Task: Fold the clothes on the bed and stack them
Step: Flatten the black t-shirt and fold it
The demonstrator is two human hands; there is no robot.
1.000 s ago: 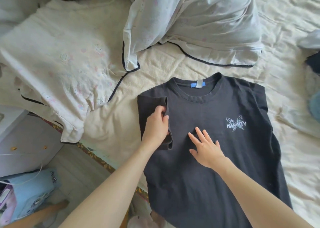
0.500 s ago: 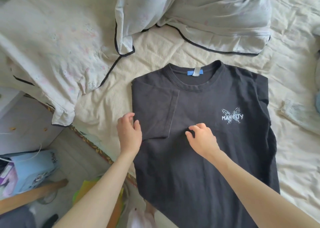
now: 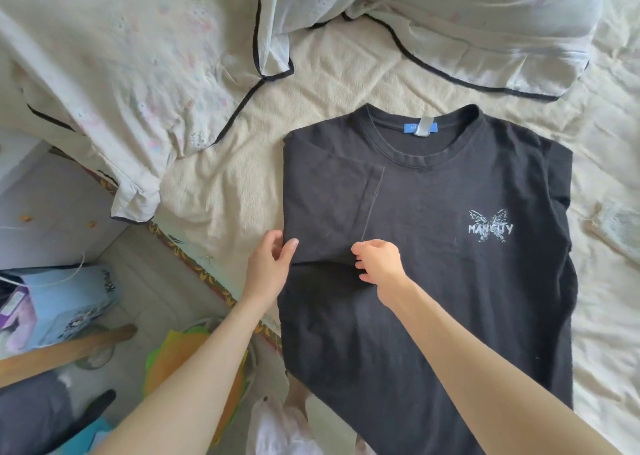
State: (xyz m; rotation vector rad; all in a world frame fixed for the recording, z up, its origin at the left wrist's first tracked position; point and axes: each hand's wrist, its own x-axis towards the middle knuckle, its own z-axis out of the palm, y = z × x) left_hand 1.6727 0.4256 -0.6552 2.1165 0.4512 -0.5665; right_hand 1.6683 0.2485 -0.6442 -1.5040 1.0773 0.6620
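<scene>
Bare bedsheet (image 3: 221, 191) left of T-shirt (image 3: 433, 246); pillows (image 3: 485, 21) beyond.

Your bed (image 3: 311, 118) is covered with a rumpled cream sheet, and a black T-shirt (image 3: 450, 281) lies flat on it, collar toward the pillows, its lower part hanging over the near edge. A pale pillow (image 3: 485, 28) with dark piping rests above the collar, and a crumpled flowery quilt (image 3: 121, 73) lies on your left side.

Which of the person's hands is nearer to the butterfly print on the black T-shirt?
The right hand. It rests mid-shirt at the folded sleeve's hem, left of the butterfly print. The left hand grips the black T-shirt at its far side edge.
</scene>
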